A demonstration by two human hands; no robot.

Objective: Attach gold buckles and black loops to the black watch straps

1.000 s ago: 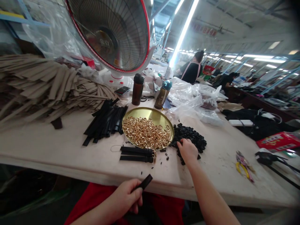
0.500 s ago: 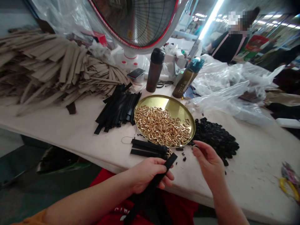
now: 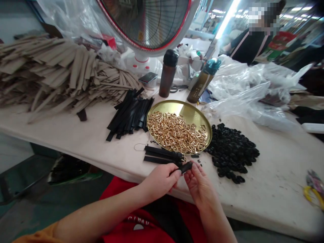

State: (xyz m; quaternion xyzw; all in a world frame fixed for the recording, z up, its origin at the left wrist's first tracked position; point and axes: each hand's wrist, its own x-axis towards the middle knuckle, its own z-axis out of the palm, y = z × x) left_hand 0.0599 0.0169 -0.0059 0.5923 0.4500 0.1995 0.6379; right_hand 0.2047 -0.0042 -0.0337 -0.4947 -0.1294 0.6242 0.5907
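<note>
Held in my left hand [image 3: 163, 180] is a black strap [image 3: 186, 167], its end pointing right between thumb and fingers. My right hand [image 3: 199, 184] is closed at that same end, thumb and fingertips pinching it; whether a small black loop is also in those fingers I cannot make out. Just behind my hands lie several black straps [image 3: 160, 153] with gold buckles at their right ends. A round gold tray [image 3: 194, 113] carries a heap of gold buckles [image 3: 177, 131]. To its right is a pile of small black loops [image 3: 233, 148].
Black strips [image 3: 129, 114] lie left of the tray, beige strips [image 3: 63, 67] farther left. A fan [image 3: 146, 23], a dark bottle [image 3: 167, 74] and an olive bottle [image 3: 202, 82] stand behind. Plastic bags [image 3: 243, 87] and yellow-handled pliers [image 3: 314, 189] are on the right. A person [image 3: 250, 44] is beyond.
My right hand has moved left from the edge of the loop pile to the strap's end. My left hand still grips the strap, which is now turned flatter, and the view has shifted slightly.
</note>
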